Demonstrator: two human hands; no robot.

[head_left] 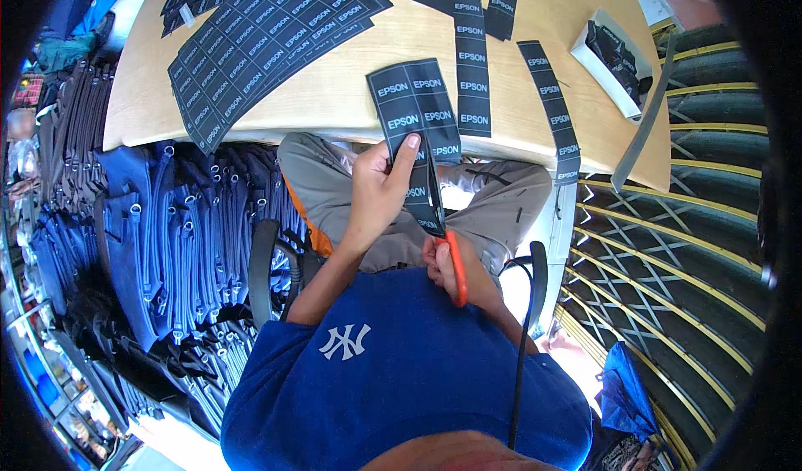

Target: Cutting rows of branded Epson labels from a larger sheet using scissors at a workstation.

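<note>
My left hand [378,189] pinches a black two-column sheet of printed labels [413,95], thumb on top, over my lap just off the table's near edge. In my right hand [470,279] is a pair of scissors with orange handles [457,269], my fingers wrapped round them. The dark blades point away from me into the sheet, where a slit runs up between the two columns from the near end. One column's lower part hangs toward the scissors. How far the blades are spread is hard to see.
On the wooden table [334,108], large black label sheets [267,37] overlap at the left. Cut strips lie by the middle [473,70] and right [551,108]. A white box [614,70] holds small black pieces. Blue strapped bags [159,237] hang at left; a folding metal gate [668,220] stands right.
</note>
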